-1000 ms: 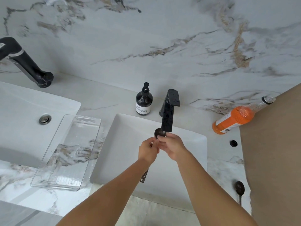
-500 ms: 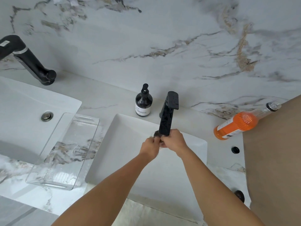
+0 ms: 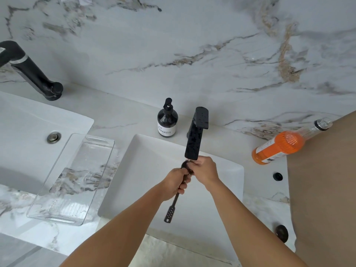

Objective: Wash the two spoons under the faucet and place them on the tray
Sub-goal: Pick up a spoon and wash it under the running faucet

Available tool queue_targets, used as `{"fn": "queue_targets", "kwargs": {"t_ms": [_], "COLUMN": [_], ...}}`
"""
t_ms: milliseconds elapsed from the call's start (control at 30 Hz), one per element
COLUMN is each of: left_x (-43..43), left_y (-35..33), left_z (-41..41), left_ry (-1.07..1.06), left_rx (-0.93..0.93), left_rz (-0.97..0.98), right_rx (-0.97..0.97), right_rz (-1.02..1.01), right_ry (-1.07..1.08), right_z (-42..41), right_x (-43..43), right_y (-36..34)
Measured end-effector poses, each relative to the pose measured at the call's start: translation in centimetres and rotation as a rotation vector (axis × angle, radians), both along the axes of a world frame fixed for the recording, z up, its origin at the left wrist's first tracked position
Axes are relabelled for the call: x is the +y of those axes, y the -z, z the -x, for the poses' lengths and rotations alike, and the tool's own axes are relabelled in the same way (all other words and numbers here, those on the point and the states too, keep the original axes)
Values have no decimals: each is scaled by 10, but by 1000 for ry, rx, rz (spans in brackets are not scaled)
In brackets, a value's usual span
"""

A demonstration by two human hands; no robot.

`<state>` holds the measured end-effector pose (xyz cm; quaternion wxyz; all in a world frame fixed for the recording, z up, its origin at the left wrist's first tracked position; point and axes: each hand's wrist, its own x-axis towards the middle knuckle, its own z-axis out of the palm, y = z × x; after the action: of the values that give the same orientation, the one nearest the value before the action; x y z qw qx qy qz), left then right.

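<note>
Over the white basin (image 3: 146, 170), just under the spout of the black faucet (image 3: 195, 139), I hold a dark spoon (image 3: 172, 207). My left hand (image 3: 176, 183) grips its handle, whose perforated end hangs down toward me. My right hand (image 3: 204, 170) is closed over the spoon's bowl, which is mostly hidden. A second dark spoon (image 3: 281, 231) lies on the counter at the basin's right front corner. The clear plastic tray (image 3: 57, 189) lies empty to the left of the basin.
A dark soap pump bottle (image 3: 167, 120) stands behind the basin. An orange bottle (image 3: 279, 146) lies on its side at the right, beside a tan panel (image 3: 323, 189). A second basin (image 3: 28, 135) with a black faucet (image 3: 28, 70) is at the far left.
Both hands have stayed under the spout with the spoon. The spoon's handle, hidden half a second ago, now hangs in view below my left hand. The view has shifted slightly.
</note>
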<state>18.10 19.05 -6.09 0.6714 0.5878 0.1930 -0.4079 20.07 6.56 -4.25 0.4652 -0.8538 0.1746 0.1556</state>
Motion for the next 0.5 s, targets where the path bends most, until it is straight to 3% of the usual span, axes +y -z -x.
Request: {"fn": "queue_targets", "kwargs": {"t_ms": [100, 200, 300, 433, 500], "left_x": [-5, -6, 3, 11, 11], "left_y": [-1, 2, 5, 1, -2], "left_z": [4, 3, 6, 9, 7], "left_ry": [-54, -51, -86, -110, -114], "left_rx": [-121, -210, -253, -245, -224], "left_rz": [-51, -177, -72, 57, -36], "right_rx": [-57, 14, 147, 100, 68], "right_rz": [28, 25, -229, -453, -495], "right_ry": [60, 0, -77, 108, 267], "right_z": [1, -6, -10, -6, -3], "right_x": [2, 1, -2, -10, -9], "right_y": [-3, -8, -12, -9, -5]}}
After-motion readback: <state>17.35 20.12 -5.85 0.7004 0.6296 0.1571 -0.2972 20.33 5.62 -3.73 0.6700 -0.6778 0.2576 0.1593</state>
